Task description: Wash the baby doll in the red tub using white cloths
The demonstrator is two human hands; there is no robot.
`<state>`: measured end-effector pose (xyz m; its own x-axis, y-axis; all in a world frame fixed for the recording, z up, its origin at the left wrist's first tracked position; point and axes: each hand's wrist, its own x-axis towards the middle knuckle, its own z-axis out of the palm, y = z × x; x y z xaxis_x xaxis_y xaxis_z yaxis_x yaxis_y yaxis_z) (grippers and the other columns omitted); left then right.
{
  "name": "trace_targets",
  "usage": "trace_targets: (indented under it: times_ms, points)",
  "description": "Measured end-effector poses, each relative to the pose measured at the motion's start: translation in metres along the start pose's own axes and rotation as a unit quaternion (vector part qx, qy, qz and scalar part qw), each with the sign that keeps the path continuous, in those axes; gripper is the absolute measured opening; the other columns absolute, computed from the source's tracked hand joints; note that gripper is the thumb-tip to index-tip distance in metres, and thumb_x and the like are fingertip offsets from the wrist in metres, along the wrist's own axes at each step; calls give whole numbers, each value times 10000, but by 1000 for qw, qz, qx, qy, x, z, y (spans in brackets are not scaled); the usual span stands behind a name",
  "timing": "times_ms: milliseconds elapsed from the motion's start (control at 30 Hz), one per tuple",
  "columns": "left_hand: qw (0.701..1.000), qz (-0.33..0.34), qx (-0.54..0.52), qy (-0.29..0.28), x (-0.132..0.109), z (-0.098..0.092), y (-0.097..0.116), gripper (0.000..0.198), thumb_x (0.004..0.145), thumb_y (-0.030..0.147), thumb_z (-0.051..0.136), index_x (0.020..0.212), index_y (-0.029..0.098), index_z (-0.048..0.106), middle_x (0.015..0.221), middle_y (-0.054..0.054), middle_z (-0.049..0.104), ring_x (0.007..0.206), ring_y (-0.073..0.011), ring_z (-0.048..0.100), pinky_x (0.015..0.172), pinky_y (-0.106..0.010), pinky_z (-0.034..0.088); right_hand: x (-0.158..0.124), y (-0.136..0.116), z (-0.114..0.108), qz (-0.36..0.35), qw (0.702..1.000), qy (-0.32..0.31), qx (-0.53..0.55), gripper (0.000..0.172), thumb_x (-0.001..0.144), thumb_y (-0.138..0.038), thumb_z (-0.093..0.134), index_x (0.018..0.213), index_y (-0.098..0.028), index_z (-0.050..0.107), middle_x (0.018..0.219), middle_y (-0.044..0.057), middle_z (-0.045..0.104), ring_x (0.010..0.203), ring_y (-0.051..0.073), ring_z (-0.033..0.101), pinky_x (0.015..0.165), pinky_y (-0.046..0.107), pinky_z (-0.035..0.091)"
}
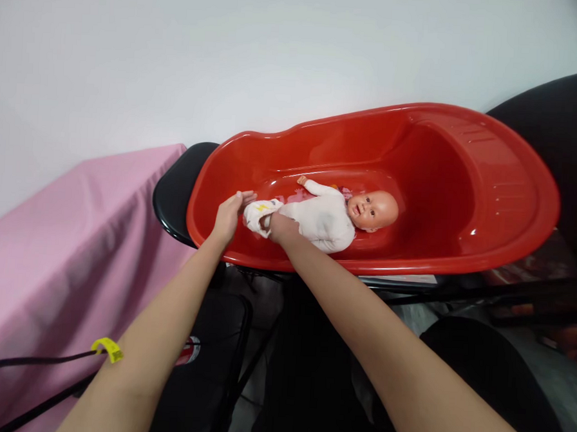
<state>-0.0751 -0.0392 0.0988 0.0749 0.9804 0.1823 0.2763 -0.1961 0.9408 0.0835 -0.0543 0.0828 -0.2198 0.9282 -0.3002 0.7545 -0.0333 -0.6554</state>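
Observation:
A baby doll (317, 216) in a white long-sleeved top lies on its back in a red baby bathtub (508, 163), its head to the right. Around the doll's lower end is a bunched white cloth (262, 209) with yellow marks. I cannot tell whether it is a garment or a loose cloth. My right hand (282, 228) grips this cloth at its near edge, with the fingers partly hidden by it. Just left of the cloth, my left hand (229, 214) has its fingers stretched out and seems to hold nothing. The doll's legs are hidden.
Black chair seats support the tub, one (174, 190) showing at its left end. Pink fabric (75, 230) drapes a surface on the left. A dark cable with a yellow tag (108, 348) passes by my left forearm. Behind stands a white wall (229, 58).

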Motion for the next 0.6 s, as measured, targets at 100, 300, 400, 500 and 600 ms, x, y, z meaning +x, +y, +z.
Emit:
trace_targets:
  times_ms: [100, 300, 400, 500, 600]
  points:
    - [995, -35, 91, 6, 3, 1, -7, 544, 838, 550, 688, 1216, 160, 675, 1269, -133, 702, 1159, -281, 649, 995, -376, 502, 1, 0, 1, -6, 999, 22, 28, 594, 912, -393, 589, 1463, -217, 453, 1341, 140, 668, 1272, 327, 599, 1136, 546, 371]
    - [981, -90, 169, -36, 5, 3, -14, 463, 772, 575, 755, 1000, 180, 673, 951, -60, 731, 829, -217, 656, 703, -295, 496, 10, 4, 9, -26, 999, 19, 31, 522, 895, -359, 567, 1397, -229, 505, 1325, 141, 676, 1247, 339, 609, 1115, 569, 372]
    - [972, -60, 224, -32, 6, 2, -14, 406, 812, 586, 701, 818, 186, 628, 799, -29, 680, 713, -177, 589, 641, -278, 433, 13, 6, 12, -40, 999, 11, 13, 480, 914, -406, 534, 1364, -240, 545, 1324, 133, 678, 1265, 349, 599, 1113, 587, 371]
    - [957, -38, 288, -5, 4, 3, -13, 438, 899, 587, 577, 713, 190, 583, 698, -16, 624, 653, -161, 535, 616, -281, 384, 12, 6, 14, -48, 999, 2, -6, 477, 919, -394, 524, 1360, -214, 548, 1340, 150, 667, 1263, 353, 603, 1116, 580, 376]
    - [954, -32, 298, -1, 2, 3, -10, 481, 938, 579, 493, 683, 185, 595, 653, -15, 597, 635, -163, 518, 609, -284, 373, 10, 4, 13, -46, 999, 9, -23, 478, 903, -341, 538, 1353, -181, 531, 1351, 177, 652, 1271, 361, 598, 1115, 577, 377]
